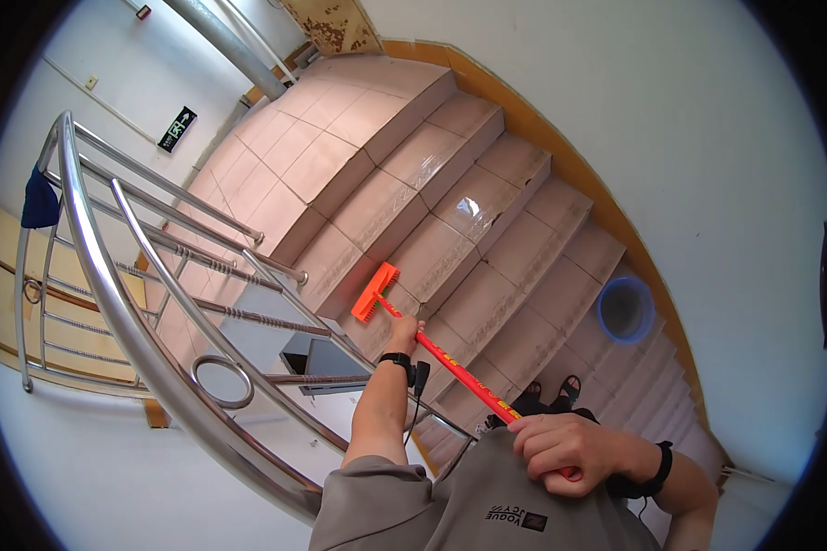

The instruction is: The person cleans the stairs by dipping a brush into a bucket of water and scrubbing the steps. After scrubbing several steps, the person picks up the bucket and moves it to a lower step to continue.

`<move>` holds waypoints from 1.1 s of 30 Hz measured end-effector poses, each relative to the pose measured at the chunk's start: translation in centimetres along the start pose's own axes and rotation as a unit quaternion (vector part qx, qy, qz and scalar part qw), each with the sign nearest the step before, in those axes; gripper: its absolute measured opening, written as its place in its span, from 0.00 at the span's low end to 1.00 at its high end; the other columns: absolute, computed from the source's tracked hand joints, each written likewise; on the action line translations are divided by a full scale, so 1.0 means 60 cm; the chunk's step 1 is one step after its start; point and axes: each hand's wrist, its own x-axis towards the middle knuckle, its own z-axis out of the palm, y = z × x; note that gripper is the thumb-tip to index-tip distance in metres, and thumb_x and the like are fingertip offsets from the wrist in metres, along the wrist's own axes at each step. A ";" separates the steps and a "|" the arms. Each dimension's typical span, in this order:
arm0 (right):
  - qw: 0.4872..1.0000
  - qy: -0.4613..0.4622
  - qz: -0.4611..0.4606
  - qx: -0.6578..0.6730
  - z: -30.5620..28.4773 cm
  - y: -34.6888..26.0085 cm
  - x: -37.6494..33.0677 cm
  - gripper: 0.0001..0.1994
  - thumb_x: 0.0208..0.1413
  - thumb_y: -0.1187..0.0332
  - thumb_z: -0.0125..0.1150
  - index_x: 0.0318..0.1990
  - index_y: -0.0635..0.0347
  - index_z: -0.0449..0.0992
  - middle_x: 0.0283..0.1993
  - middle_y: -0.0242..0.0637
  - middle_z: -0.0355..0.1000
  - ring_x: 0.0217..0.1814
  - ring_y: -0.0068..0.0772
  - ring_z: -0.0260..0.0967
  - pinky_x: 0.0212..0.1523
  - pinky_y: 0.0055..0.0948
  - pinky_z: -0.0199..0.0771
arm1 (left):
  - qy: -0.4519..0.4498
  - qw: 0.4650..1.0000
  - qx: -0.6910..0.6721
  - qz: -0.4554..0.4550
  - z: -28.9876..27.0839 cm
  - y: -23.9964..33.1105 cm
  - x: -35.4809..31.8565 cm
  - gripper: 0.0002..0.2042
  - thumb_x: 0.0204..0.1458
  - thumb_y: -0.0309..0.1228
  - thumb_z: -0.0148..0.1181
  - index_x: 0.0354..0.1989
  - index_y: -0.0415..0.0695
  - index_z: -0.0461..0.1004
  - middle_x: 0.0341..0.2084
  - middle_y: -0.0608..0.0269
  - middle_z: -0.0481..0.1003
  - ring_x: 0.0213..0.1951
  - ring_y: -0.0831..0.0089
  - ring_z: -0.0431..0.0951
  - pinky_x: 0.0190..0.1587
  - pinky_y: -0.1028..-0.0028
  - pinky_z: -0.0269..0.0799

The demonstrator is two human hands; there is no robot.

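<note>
A long-handled scrub brush with a red pole and an orange head slants across the stairs. Its head rests on a pink tiled step close to the railing. My left hand is closed round the pole just behind the head. Higher up, near my body, my right hand wraps round the pole's upper end. Wet, shiny patches show on one tread. Whether the bristles press on the tile is hard to make out.
A stainless steel railing curves along the left, with a dark blue cloth hung on it. By the right wall stands a blue bucket on a step. My sandalled feet are on the stairs, which continue down at lower right.
</note>
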 end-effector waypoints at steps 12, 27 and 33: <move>0.998 0.026 0.057 0.021 -0.052 -0.103 -0.090 0.04 0.40 0.76 0.55 0.22 0.58 0.76 0.26 0.34 0.71 0.36 0.39 0.77 0.56 0.42 0.77 | 0.006 0.999 -0.027 -0.032 0.086 -0.079 -0.176 0.07 0.54 0.20 0.47 0.41 0.32 0.64 0.26 0.46 0.76 0.16 0.67 0.72 0.16 0.68 0.67; 0.999 -0.033 0.005 0.030 -0.022 -0.054 -0.040 0.02 0.40 0.77 0.56 0.21 0.60 0.71 0.25 0.37 0.67 0.36 0.41 0.76 0.57 0.43 0.78 | -0.026 0.998 0.006 -0.049 0.000 -0.069 -0.108 0.10 0.52 0.21 0.48 0.42 0.33 0.65 0.31 0.43 0.78 0.17 0.68 0.71 0.19 0.65 0.71; 0.999 -0.005 0.006 0.043 -0.010 -0.014 -0.030 0.03 0.40 0.77 0.58 0.23 0.61 0.70 0.28 0.39 0.67 0.43 0.44 0.74 0.65 0.48 0.72 | -0.014 0.998 -0.012 -0.063 -0.043 -0.046 -0.063 0.15 0.52 0.21 0.48 0.50 0.39 0.62 0.26 0.50 0.76 0.16 0.69 0.70 0.17 0.69 0.68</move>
